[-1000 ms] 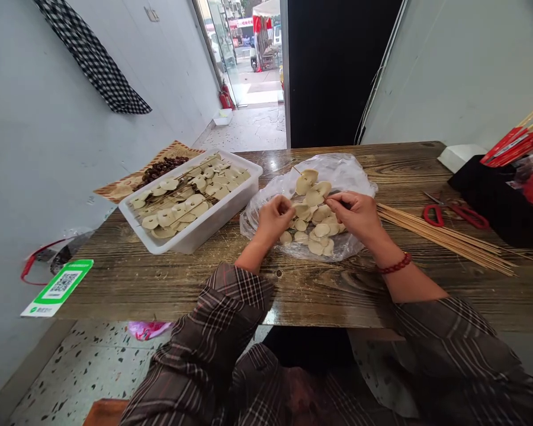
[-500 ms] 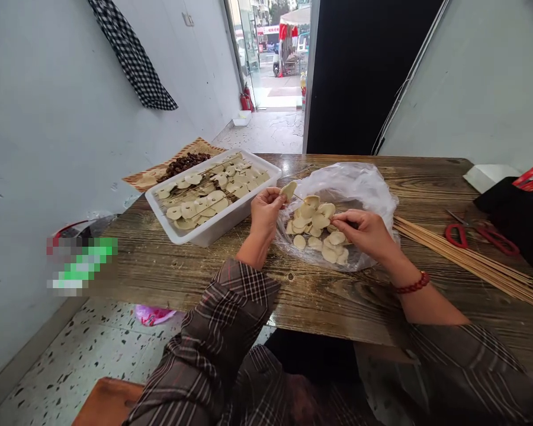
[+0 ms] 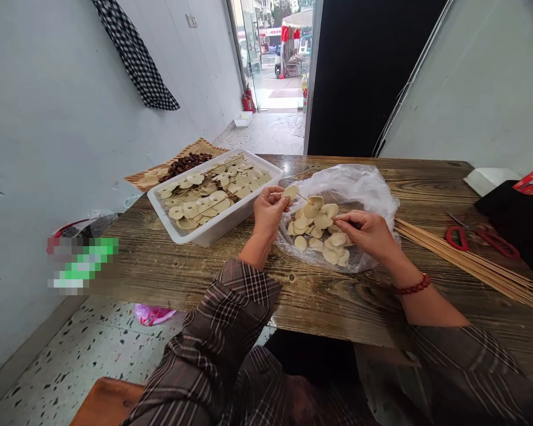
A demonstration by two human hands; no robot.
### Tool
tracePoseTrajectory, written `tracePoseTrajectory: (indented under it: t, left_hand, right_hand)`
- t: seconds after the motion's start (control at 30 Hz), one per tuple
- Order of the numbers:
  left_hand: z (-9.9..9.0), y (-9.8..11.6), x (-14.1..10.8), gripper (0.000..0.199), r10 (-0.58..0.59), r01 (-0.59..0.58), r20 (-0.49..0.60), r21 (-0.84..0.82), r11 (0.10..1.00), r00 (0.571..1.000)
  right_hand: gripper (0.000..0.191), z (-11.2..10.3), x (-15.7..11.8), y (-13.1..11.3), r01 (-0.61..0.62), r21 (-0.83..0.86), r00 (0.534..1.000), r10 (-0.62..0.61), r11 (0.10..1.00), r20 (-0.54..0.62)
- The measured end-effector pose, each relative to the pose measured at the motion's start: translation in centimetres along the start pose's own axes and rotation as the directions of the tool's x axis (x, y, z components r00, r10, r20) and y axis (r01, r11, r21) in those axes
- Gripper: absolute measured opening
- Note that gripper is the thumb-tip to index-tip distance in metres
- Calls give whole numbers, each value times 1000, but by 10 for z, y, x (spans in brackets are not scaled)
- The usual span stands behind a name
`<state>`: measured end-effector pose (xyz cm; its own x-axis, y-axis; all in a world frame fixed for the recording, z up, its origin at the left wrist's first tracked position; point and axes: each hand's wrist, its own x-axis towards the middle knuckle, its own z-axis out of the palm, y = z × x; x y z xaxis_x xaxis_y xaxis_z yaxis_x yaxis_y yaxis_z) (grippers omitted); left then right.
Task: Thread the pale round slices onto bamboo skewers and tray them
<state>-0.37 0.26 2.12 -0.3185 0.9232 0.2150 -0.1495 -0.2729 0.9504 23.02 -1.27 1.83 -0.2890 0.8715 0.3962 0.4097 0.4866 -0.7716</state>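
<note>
My left hand (image 3: 269, 212) pinches a pale round slice (image 3: 290, 192) by its edge, above the near side of a clear plastic bag. A thin skewer (image 3: 302, 197) runs from that slice toward my right hand (image 3: 368, 232), whose fingers are closed on its other end. A few slices by the skewer's middle seem to be threaded on it; the overlap makes this hard to tell. Beneath lies a heap of loose slices (image 3: 335, 251) on the spread-open plastic bag (image 3: 359, 180). Left of my left hand, a white tub (image 3: 213, 236) holds several skewers threaded with such slices.
Bamboo skewers (image 3: 466, 263) lie at the right of the wooden table (image 3: 195, 275), beside red-handled scissors (image 3: 457, 236) and a black bag (image 3: 497, 204). Dark brown pieces (image 3: 186, 164) rest on a patterned sheet (image 3: 144, 178) behind the tub.
The slice in my left hand has turned to show more of its flat face. My right hand keeps nearly the same place, and the whole view has shifted slightly.
</note>
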Motion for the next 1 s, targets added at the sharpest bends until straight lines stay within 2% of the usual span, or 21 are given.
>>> tracePoseTrajectory:
  t: [0.1,0.17,0.27,0.53,0.6,0.73,0.9,1.0]
  left_hand:
    - [2,0,-2,26,1,-2,36,26,1000,999]
    - [6,1,-6,26,-4,-1,110,47,999,994]
    - [16,2,-16,23,-30,17,218,64,998,975]
    - [30,-6,-28,22,-108,61,326,153,986,939]
    - [30,-10,-28,21,-105,46,323,185,982,941]
    - [29,-14,-27,22,-87,16,306,228,974,948]
    - [29,-13,-28,21,-59,-18,316,235,972,947]
    - [30,-13,-29,20,-53,-31,320,253,967,946]
  right_hand:
    - [27,0,1,-1,-152,184,985,165,971,-57]
    - [32,0,3,-2,-247,347,956,286,905,-65]
    - [37,1,5,-3,-296,497,928,369,816,-54]
    - [43,5,5,-13,-350,651,909,411,674,64]
    - [42,5,4,-12,-345,654,912,406,673,62]
    - [40,6,5,-8,-309,636,904,426,707,-35]
    - [43,8,5,-10,-368,671,893,446,644,61]
    - [43,8,4,-13,-345,688,897,439,638,43]
